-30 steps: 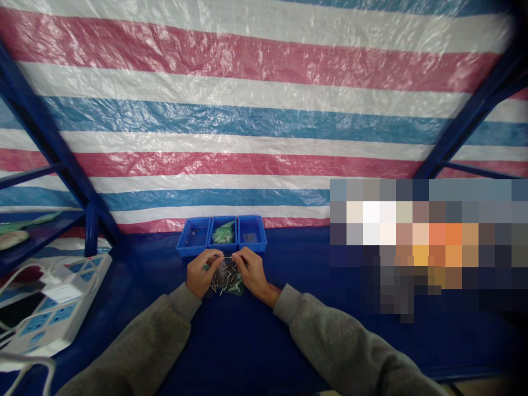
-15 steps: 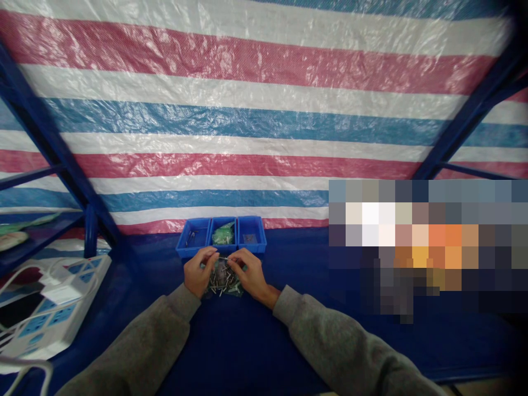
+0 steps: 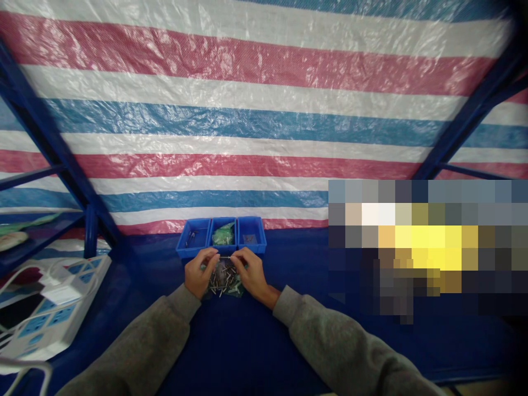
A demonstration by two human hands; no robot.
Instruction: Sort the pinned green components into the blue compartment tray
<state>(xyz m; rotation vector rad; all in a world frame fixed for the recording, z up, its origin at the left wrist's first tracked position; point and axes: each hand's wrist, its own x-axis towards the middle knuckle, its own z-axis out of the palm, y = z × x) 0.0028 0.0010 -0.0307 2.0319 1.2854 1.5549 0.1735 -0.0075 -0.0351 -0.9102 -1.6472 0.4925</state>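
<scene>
Left hand (image 3: 198, 276) and right hand (image 3: 253, 276) pinch the ends of one thin metal pin (image 3: 225, 257), best held flat and softly near the small metal bits (image 3: 223, 283).

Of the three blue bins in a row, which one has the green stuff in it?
The middle blue bin, between the other two; a green bundle fills much of it, while neither neighbor shows anything green.

We log shiny striped tarp (image 3: 247, 121) at back, red/wht/blue. L side of view: wht pwr strip (image 3: 61, 330) w/ blue sockets, wht cable (image 3: 46, 367), blue frame post (image 3: 51, 132), green item (image 3: 35, 222) on shelf (image 3: 61, 226). R side pixelated; we can't ID.
</scene>
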